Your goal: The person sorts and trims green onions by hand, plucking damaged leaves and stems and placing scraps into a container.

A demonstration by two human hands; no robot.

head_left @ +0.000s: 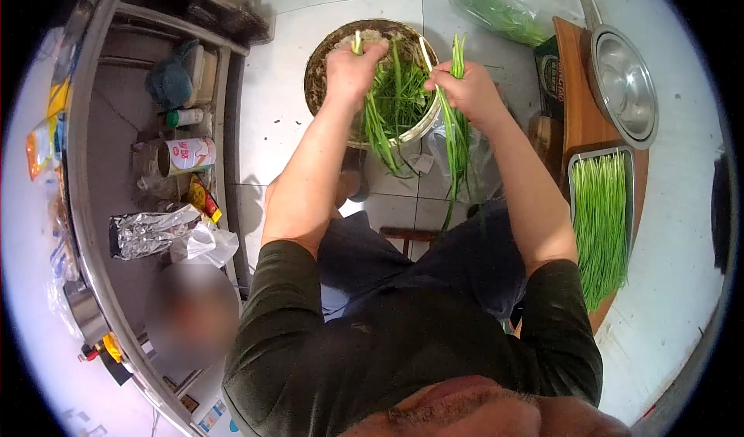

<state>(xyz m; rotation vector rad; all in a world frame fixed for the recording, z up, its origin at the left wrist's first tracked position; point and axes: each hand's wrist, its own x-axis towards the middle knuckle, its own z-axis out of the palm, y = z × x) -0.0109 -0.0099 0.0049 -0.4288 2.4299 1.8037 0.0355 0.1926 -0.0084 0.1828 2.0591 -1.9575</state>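
Observation:
Over a round bin [314,76] with green leaves and pale scraps in it, both my hands hold long green stalks. My left hand [353,72] is closed round one bunch [377,131], whose white ends stick up above the fingers and whose leaves hang down over the bin's near edge. The fingers of my right hand [469,92] are pinched on another bunch [456,142], hanging just right of the bin. A pale stalk [425,53] slants up beside those fingers. The two hands are apart.
At the right, a metal tray [629,162] of neatly laid green stalks [599,220] and steel bowls [624,84] rest on a wooden surface [577,88]. A plastic bag of greens [500,10] lies at the back right. Shelves at the left hold a can [190,155] and bags.

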